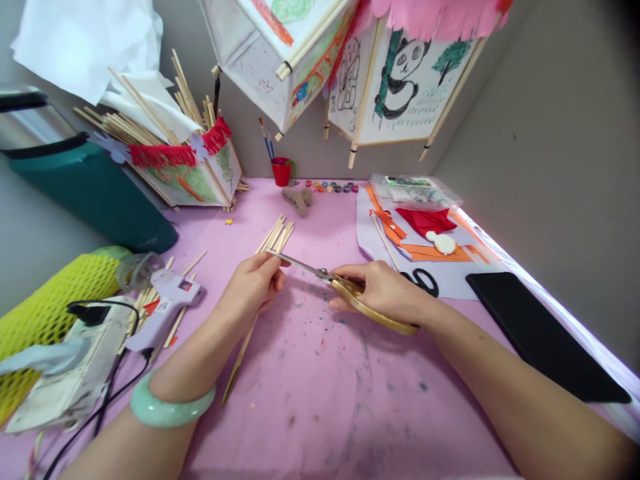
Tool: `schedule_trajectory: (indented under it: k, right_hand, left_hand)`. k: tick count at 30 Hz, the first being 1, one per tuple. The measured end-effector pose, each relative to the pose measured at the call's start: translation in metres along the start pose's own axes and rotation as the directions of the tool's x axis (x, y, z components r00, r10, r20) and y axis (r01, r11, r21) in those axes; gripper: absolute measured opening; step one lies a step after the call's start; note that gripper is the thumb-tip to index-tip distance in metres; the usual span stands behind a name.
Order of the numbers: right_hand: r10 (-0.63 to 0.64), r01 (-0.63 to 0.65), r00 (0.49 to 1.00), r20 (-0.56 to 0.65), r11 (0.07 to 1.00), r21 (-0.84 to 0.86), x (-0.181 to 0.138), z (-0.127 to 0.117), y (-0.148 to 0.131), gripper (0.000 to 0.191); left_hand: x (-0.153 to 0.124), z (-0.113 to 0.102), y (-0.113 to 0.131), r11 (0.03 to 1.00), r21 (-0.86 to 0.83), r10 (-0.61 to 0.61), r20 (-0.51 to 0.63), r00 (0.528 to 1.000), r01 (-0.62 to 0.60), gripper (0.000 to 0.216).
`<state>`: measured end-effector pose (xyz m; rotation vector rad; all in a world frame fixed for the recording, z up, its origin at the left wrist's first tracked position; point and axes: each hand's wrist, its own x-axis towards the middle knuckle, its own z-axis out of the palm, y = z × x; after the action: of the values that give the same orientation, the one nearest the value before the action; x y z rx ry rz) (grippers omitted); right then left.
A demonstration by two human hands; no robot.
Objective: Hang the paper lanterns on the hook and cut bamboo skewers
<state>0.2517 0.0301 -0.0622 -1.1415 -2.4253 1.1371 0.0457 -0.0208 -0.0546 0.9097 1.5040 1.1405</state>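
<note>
My left hand [257,280], with a green bangle on the wrist, is closed in a pinch on a thin wooden stick [243,360] that slants down below it towards me. My right hand [377,290] grips scissors [345,290] with gold handles. Their blades reach left to the fingertips of my left hand; whether they touch the stick is hard to make out. Just beyond my left hand lies a small bundle of wooden sticks [281,233] on the pink tabletop [320,400].
Left are a glue gun [167,300], cables, a power strip [75,373] and a teal bottle [95,180]. A decorated box [185,177] holds many sticks. Paper lanterns [405,87] hang above. At right lie paper scraps [425,217], black-handled scissors [425,283] and a black flat object [540,333].
</note>
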Motion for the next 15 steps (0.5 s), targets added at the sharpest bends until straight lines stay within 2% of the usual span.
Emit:
schedule_trajectory:
  k: [15]
  right_hand:
    - [-0.004,0.002,0.999,-0.038,0.998,-0.055,-0.0016,0.0006,-0.0032,0.029]
  left_hand:
    - [-0.0024,0.0007,0.0026,1.000,-0.015,-0.023,0.004,1.000,0.024,0.012]
